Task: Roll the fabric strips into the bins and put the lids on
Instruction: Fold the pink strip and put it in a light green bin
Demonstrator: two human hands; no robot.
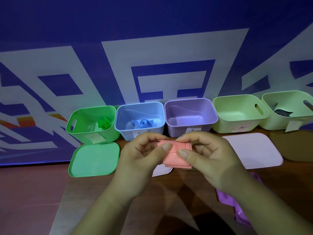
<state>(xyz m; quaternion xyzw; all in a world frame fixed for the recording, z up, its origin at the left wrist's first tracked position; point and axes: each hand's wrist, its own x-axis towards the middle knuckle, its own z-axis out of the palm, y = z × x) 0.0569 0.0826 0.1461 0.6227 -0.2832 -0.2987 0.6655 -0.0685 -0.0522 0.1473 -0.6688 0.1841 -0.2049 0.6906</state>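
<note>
Left hand [144, 154] and right hand [209, 156] each pinched the salmon-pink fabric strip [176, 154], part-rolled, axis running side to side, before the lilac plastic bin [191, 114]. The empty pale-green plastic bin [237, 111], its probable destination, lay nearer the right hand.

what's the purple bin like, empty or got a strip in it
Empty: the purple bin shows only its bare floor; a purple strip lies out on the table.

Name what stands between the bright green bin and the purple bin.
The blue bin, holding a rolled blue strip, stands between the bright green bin and the purple bin; the head view shows it.
</note>
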